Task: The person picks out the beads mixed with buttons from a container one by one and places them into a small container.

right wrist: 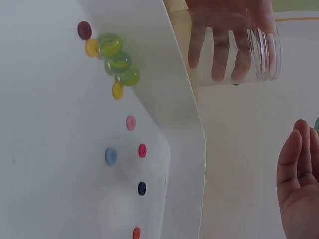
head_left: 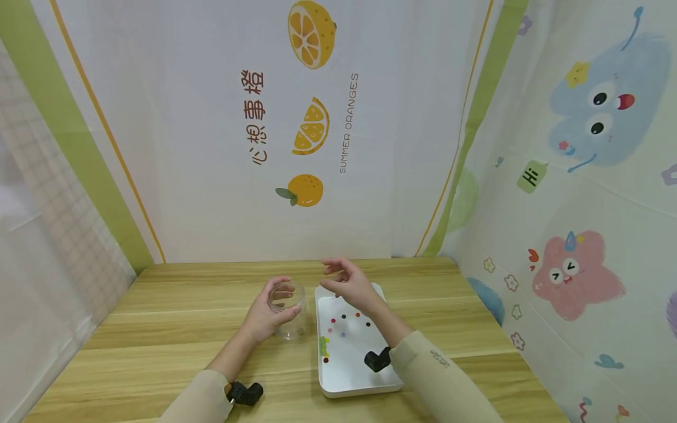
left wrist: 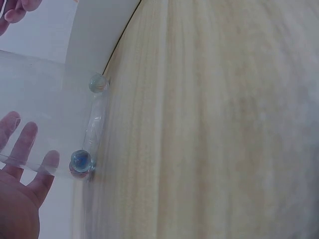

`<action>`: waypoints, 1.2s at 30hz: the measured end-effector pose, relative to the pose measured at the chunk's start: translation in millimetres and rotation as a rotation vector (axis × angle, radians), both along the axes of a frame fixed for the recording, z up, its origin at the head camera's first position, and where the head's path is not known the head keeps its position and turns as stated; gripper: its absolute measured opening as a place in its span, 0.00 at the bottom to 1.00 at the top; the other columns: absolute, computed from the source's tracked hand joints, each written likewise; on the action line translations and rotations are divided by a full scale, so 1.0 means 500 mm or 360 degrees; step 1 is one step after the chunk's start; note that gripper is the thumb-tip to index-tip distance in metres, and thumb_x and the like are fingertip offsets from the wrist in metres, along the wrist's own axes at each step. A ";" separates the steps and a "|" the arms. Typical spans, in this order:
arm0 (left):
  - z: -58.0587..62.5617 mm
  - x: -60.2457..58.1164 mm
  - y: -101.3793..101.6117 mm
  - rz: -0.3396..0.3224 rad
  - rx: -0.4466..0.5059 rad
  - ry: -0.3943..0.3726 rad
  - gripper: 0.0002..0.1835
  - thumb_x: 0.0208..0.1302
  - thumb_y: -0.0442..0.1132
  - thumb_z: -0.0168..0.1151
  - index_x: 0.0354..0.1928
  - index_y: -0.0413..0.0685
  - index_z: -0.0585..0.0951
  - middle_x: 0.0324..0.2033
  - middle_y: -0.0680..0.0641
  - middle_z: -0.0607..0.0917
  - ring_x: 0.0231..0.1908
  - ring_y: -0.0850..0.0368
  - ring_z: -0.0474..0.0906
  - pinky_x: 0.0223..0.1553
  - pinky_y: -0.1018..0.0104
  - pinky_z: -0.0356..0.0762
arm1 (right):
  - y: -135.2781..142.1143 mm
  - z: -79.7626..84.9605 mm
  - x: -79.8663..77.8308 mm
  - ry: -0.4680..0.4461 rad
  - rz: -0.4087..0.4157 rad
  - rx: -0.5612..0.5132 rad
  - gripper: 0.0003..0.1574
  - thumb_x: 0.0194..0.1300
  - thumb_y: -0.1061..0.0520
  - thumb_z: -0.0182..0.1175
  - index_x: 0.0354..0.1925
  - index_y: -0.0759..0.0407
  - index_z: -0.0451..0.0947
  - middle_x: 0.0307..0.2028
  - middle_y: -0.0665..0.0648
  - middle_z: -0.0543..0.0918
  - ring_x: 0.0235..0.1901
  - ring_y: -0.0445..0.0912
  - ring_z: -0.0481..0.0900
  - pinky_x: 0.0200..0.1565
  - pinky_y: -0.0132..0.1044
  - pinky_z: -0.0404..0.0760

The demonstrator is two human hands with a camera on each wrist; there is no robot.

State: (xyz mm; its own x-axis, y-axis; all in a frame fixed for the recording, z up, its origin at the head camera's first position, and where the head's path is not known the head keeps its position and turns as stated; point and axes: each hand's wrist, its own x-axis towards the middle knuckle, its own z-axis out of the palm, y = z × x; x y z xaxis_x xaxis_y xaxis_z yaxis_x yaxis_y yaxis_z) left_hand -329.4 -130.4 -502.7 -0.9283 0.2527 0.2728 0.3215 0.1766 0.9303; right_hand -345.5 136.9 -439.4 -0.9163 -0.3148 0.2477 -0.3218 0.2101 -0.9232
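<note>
Beige sleeves (head_left: pixel 446 376) reach toward a clear jar (head_left: pixel 292 326) grasped by the left hand (head_left: pixel 264 316), fingers and thumb curled around its sides; marbles (left wrist: pixel 80 161) lie at its bottom. Just right of it on the worktop (head_left: pixel 185 335), a white tray (head_left: pixel 351 367) holds green marbles (right wrist: pixel 118 62) and coloured buttons (right wrist: pixel 142 150). Above its far end hovers the right hand (head_left: pixel 353 286), fingers bent; whether they pinch anything cannot be told.

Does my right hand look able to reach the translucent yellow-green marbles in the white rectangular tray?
Probably yes: your right hand is above the far end of the open tray, and nothing covers the marbles at its left side. A green sliver beside the fingertips hints it may be occupied.
</note>
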 end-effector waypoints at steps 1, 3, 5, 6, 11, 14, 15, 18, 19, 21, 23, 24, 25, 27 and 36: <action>0.000 0.000 0.000 -0.0002 0.0003 0.0002 0.41 0.66 0.38 0.79 0.77 0.48 0.68 0.68 0.34 0.80 0.67 0.31 0.78 0.68 0.41 0.79 | 0.003 0.000 0.000 -0.0001 0.0000 -0.0014 0.30 0.72 0.57 0.73 0.69 0.54 0.79 0.60 0.62 0.83 0.45 0.44 0.86 0.38 0.34 0.85; 0.000 0.000 0.000 -0.0008 0.0009 0.0004 0.41 0.66 0.37 0.79 0.77 0.47 0.68 0.68 0.34 0.79 0.67 0.32 0.78 0.69 0.39 0.79 | 0.010 -0.001 0.001 -0.0009 0.0006 -0.0042 0.31 0.71 0.57 0.73 0.70 0.54 0.78 0.60 0.61 0.82 0.46 0.44 0.86 0.40 0.35 0.87; -0.001 0.000 0.001 -0.0009 0.0008 0.0014 0.41 0.66 0.37 0.79 0.77 0.46 0.68 0.68 0.33 0.80 0.67 0.32 0.78 0.69 0.36 0.79 | 0.017 -0.002 0.002 -0.0015 0.0011 -0.0064 0.32 0.71 0.58 0.74 0.70 0.54 0.78 0.60 0.61 0.82 0.47 0.44 0.87 0.41 0.36 0.88; -0.001 0.000 0.001 -0.0009 0.0004 0.0016 0.41 0.66 0.37 0.79 0.77 0.47 0.68 0.68 0.33 0.80 0.67 0.32 0.78 0.70 0.35 0.78 | 0.020 -0.004 0.002 -0.0017 0.0015 -0.0075 0.33 0.71 0.58 0.74 0.71 0.54 0.78 0.60 0.61 0.81 0.47 0.44 0.87 0.42 0.36 0.89; -0.004 -0.001 0.001 0.0002 -0.0012 0.0038 0.41 0.66 0.37 0.79 0.76 0.47 0.68 0.67 0.33 0.80 0.67 0.31 0.78 0.70 0.33 0.77 | 0.036 -0.009 0.003 -0.0030 0.0036 -0.0107 0.34 0.72 0.60 0.72 0.73 0.56 0.75 0.62 0.64 0.80 0.48 0.45 0.87 0.47 0.39 0.92; -0.005 -0.001 0.001 0.0002 -0.0012 0.0047 0.40 0.66 0.36 0.79 0.76 0.46 0.69 0.67 0.33 0.80 0.67 0.30 0.78 0.70 0.31 0.77 | 0.047 -0.013 0.004 -0.0022 0.0036 -0.0091 0.35 0.72 0.60 0.71 0.73 0.57 0.75 0.63 0.64 0.80 0.48 0.45 0.87 0.49 0.41 0.93; -0.005 -0.002 0.002 0.0002 -0.0012 0.0049 0.40 0.66 0.36 0.79 0.76 0.47 0.69 0.67 0.33 0.80 0.68 0.30 0.78 0.70 0.31 0.76 | 0.050 -0.014 0.004 -0.0016 0.0035 -0.0082 0.35 0.72 0.60 0.71 0.73 0.57 0.75 0.63 0.65 0.80 0.48 0.45 0.87 0.49 0.41 0.93; -0.005 0.000 0.002 0.0000 -0.0015 0.0045 0.40 0.67 0.36 0.78 0.76 0.46 0.68 0.68 0.32 0.80 0.67 0.30 0.78 0.69 0.32 0.78 | 0.060 -0.018 0.004 0.0003 0.0032 -0.0059 0.35 0.73 0.60 0.71 0.74 0.57 0.74 0.63 0.65 0.80 0.49 0.46 0.87 0.50 0.41 0.93; -0.004 0.000 0.002 -0.0001 -0.0016 0.0042 0.40 0.67 0.36 0.78 0.76 0.45 0.68 0.68 0.32 0.80 0.67 0.30 0.78 0.69 0.32 0.78 | 0.064 -0.020 0.004 0.0007 0.0031 -0.0059 0.35 0.73 0.60 0.71 0.74 0.57 0.74 0.63 0.65 0.80 0.49 0.46 0.87 0.50 0.41 0.93; -0.003 0.001 0.002 -0.0002 -0.0010 0.0038 0.40 0.67 0.36 0.78 0.77 0.44 0.68 0.68 0.32 0.80 0.67 0.30 0.78 0.69 0.32 0.78 | 0.069 -0.021 0.005 0.0007 0.0027 -0.0061 0.35 0.73 0.60 0.71 0.74 0.58 0.74 0.63 0.65 0.80 0.49 0.46 0.87 0.50 0.40 0.93; -0.002 0.002 0.002 -0.0001 0.0000 0.0038 0.41 0.66 0.35 0.78 0.77 0.44 0.68 0.67 0.32 0.79 0.67 0.31 0.77 0.70 0.32 0.77 | 0.075 -0.021 0.008 0.0002 0.0022 -0.0067 0.35 0.73 0.60 0.71 0.75 0.58 0.74 0.64 0.66 0.80 0.49 0.46 0.87 0.50 0.41 0.93; -0.001 0.001 0.003 -0.0001 0.0004 0.0040 0.41 0.66 0.35 0.78 0.77 0.43 0.68 0.67 0.32 0.80 0.68 0.31 0.77 0.70 0.31 0.76 | 0.077 -0.021 0.009 -0.0001 0.0017 -0.0066 0.35 0.73 0.60 0.71 0.75 0.58 0.73 0.64 0.66 0.80 0.49 0.46 0.87 0.50 0.41 0.93; -0.001 0.001 0.003 -0.0002 0.0008 0.0041 0.41 0.66 0.35 0.78 0.77 0.43 0.68 0.67 0.32 0.80 0.68 0.31 0.77 0.70 0.31 0.76 | 0.080 -0.022 0.009 -0.0006 0.0012 -0.0067 0.35 0.73 0.61 0.71 0.74 0.58 0.74 0.64 0.66 0.80 0.48 0.46 0.87 0.50 0.41 0.93; -0.001 0.000 0.003 -0.0002 0.0007 0.0040 0.41 0.66 0.35 0.79 0.77 0.44 0.68 0.67 0.33 0.80 0.69 0.31 0.77 0.71 0.32 0.76 | 0.083 -0.022 0.011 -0.0009 -0.0004 -0.0062 0.34 0.73 0.61 0.70 0.74 0.58 0.74 0.63 0.66 0.80 0.48 0.46 0.87 0.49 0.40 0.93; -0.004 -0.001 0.000 -0.0012 -0.0001 0.0047 0.40 0.67 0.35 0.78 0.77 0.45 0.68 0.68 0.32 0.79 0.68 0.30 0.77 0.71 0.30 0.76 | 0.088 -0.021 0.010 -0.0036 -0.0076 -0.0040 0.33 0.72 0.61 0.72 0.72 0.56 0.76 0.61 0.65 0.81 0.47 0.46 0.87 0.47 0.39 0.93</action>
State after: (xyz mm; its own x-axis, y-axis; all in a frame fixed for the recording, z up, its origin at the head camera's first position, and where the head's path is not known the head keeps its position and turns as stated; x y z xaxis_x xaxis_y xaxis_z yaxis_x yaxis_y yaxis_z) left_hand -330.1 -130.5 -504.7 -0.9180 0.2595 0.3001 0.3502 0.1745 0.9203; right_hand -340.6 180.9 -449.7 -0.9356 -0.2647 0.2337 -0.2907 0.2016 -0.9353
